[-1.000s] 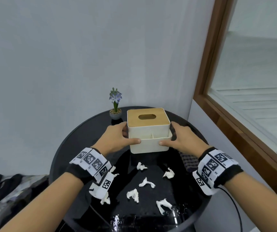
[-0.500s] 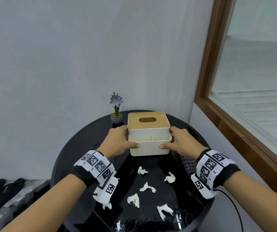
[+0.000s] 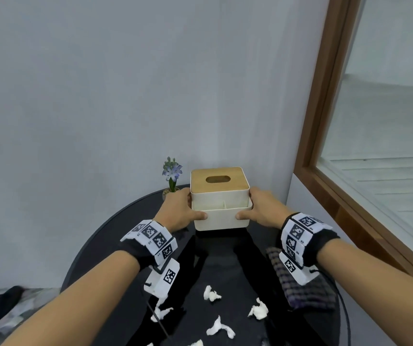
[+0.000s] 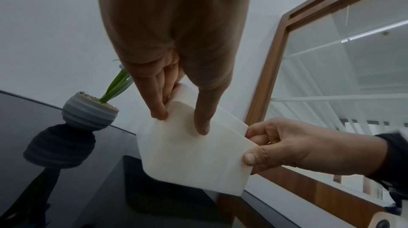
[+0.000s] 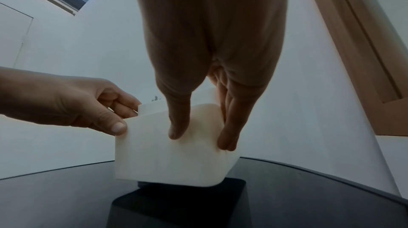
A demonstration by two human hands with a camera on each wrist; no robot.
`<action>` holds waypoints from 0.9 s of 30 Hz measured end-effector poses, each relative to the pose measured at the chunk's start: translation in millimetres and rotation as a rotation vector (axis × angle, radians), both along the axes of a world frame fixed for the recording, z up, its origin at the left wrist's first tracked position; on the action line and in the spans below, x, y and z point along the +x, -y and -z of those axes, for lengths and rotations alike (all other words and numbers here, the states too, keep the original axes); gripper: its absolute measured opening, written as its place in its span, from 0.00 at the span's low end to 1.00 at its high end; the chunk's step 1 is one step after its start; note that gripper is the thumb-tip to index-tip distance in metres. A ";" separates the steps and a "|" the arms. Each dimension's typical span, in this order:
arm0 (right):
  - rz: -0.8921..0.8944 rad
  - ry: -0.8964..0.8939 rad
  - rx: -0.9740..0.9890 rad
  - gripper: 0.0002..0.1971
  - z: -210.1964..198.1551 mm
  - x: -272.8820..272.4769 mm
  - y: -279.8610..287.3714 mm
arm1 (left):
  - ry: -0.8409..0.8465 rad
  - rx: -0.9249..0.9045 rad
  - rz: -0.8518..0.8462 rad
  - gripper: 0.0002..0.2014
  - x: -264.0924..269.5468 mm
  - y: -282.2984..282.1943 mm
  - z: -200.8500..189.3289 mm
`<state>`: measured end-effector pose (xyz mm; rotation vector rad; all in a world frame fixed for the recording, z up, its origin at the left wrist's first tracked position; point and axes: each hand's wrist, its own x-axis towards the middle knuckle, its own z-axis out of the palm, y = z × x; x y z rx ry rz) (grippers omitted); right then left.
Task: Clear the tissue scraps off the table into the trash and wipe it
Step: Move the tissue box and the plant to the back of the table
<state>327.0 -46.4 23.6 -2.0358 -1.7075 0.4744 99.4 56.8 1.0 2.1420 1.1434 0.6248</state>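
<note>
Gripping the tissue box (image 3: 221, 202) from both sides, the left hand (image 3: 178, 213) and right hand (image 3: 265, 209) hold it just above the black table (image 3: 115, 236). Tissue scraps (image 3: 211, 293) lie scattered nearer, beside a checked cloth (image 3: 303, 290).

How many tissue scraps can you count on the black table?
6 visible: one under the left wrist, one centre, one right, one nearer, two cut off at the bottom edge. More may lie out of view.
</note>
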 end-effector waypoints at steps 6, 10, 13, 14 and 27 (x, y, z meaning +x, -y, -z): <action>-0.005 -0.015 -0.030 0.28 6.3 5.4 -28.4 | 0.019 -0.009 -0.002 0.30 5.6 -26.7 14.2; -0.004 -0.011 -0.020 0.29 13.4 9.9 -41.5 | 0.066 -0.025 0.009 0.28 7.7 -36.2 16.2; 0.010 -0.006 -0.015 0.32 16.4 12.9 -50.1 | 0.096 -0.030 0.018 0.28 8.8 -39.8 16.2; 0.015 -0.007 -0.020 0.31 16.9 13.7 -52.8 | 0.105 -0.031 0.019 0.29 9.2 -41.2 16.7; 0.017 -0.035 -0.009 0.30 21.4 16.7 -65.3 | 0.116 -0.024 -0.042 0.30 14.7 -55.9 27.0</action>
